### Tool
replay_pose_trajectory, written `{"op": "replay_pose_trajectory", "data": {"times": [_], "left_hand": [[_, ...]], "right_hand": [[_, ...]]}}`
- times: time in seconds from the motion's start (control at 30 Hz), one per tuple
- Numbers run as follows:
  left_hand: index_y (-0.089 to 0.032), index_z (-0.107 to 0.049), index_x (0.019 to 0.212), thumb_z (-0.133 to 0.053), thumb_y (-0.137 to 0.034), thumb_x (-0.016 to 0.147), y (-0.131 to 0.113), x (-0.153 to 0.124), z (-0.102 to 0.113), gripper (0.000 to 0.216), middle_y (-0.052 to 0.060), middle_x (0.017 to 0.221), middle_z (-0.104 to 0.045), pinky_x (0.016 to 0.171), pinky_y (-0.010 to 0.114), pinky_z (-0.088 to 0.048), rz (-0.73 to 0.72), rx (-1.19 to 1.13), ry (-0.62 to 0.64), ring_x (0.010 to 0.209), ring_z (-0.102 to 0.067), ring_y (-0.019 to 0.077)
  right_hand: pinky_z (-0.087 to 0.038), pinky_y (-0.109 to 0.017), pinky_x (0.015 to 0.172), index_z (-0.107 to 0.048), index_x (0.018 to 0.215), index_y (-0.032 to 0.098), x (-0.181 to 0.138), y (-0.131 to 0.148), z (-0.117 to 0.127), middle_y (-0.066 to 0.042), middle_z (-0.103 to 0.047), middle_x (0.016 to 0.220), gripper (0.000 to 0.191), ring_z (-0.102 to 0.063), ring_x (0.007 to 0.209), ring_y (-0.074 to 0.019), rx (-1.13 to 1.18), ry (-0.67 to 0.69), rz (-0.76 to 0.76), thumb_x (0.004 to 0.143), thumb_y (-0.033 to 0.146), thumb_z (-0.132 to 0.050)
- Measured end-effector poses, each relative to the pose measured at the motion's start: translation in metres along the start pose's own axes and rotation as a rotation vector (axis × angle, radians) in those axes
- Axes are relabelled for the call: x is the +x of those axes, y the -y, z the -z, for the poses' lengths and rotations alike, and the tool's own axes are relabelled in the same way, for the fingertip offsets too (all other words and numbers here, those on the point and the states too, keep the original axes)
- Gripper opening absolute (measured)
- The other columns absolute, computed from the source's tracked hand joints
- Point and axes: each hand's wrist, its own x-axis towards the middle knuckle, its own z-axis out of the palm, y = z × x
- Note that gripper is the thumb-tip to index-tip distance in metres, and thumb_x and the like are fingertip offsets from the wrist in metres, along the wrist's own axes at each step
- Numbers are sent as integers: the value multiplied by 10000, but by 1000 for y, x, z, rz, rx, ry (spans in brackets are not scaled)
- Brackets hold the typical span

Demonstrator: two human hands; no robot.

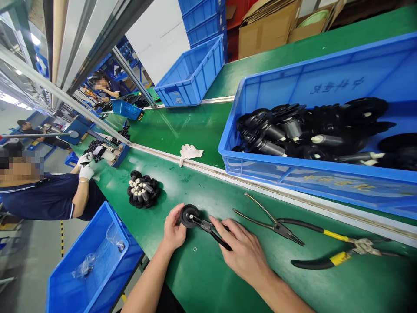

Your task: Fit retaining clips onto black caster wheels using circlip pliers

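Left hand clamps round black plastic wheel, likely light, stiff; hold rim. Right hand clamps black metal pliers, wheel's four o'clock.

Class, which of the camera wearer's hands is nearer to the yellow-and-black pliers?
Right. The right hand, holding black-handled pliers, is between the yellow-and-black pliers and the left hand, which is farther off, holding a black wheel.

A pile of wheels lies on the surface, left of the left hand; two pairs of pliers lie right of the right hand. Behind them stands a bin (more wheels inside); left of it, a glove overlaps the rail.
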Motion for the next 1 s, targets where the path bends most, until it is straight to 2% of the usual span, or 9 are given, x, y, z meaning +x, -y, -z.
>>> {"op": "replay_pose_trajectory", "data": {"times": [0.27, 0.43, 0.53, 0.67, 0.77, 0.87, 1.0], "left_hand": [[-211, -619, 1397, -695, -343, 1020, -1, 15, 3, 407, 134, 1138, -838, 888, 368, -703, -126, -32, 61, 1006, -843, 249], [-253, -580, 1457, -705, -241, 1005, -8, 21, 2, 469, 117, 1158, -851, 892, 394, -709, -182, -62, 75, 1009, -850, 257], [-218, -640, 1423, -771, -240, 953, -12, 19, -4, 488, 104, 1071, -871, 870, 380, -719, -190, 21, -15, 925, -862, 259], [-205, -704, 1396, -802, -177, 899, -19, 14, -11, 507, 25, 899, -880, 835, 281, -712, -165, 130, -152, 773, -855, 190], [-238, -702, 1422, -826, -127, 848, -23, 13, -13, 597, 12, 969, -884, 868, 271, -707, -166, 159, -186, 842, -860, 191], [-256, -735, 1384, -830, -100, 822, -26, 14, -14, 591, 18, 1027, -882, 842, 254, -707, -167, 185, -217, 853, -861, 194], [-238, -759, 1349, -848, -127, 804, -29, 13, -17, 564, 11, 962, -884, 863, 265, -703, -111, 195, -278, 834, -860, 197]], "right_hand": [[-500, -295, 655, -590, 1512, 303, 0, 1, 2, -29, -726, 1050, 685, -711, 895, -175, 21, 35, -22, 912, 12, -435], [-526, -287, 697, -601, 1503, 287, 0, 2, 3, -34, -722, 1033, 661, -715, 907, -175, 35, 31, -24, 916, 26, -446], [-521, -286, 692, -592, 1510, 275, -1, 2, 1, -35, -716, 1014, 643, -713, 899, -176, 40, 7, -23, 924, 42, -463], [-493, -276, 635, -574, 1519, 272, -3, 4, 0, -29, -708, 1011, 646, -711, 894, -173, 40, -32, -37, 916, 54, -499], [-495, -282, 641, -577, 1512, 280, -3, 5, 0, -19, -705, 1006, 649, -712, 890, -174, 31, -44, -52, 908, 53, -508], [-486, -293, 635, -592, 1495, 287, -2, 6, 1, -15, -705, 998, 637, -713, 879, -180, 24, -40, -59, 908, 56, -506], [-491, -293, 647, -582, 1505, 276, -2, 7, 0, -9, -702, 984, 613, -711, 848, -169, 30, -45, -76, 931, 74, -510]]}}
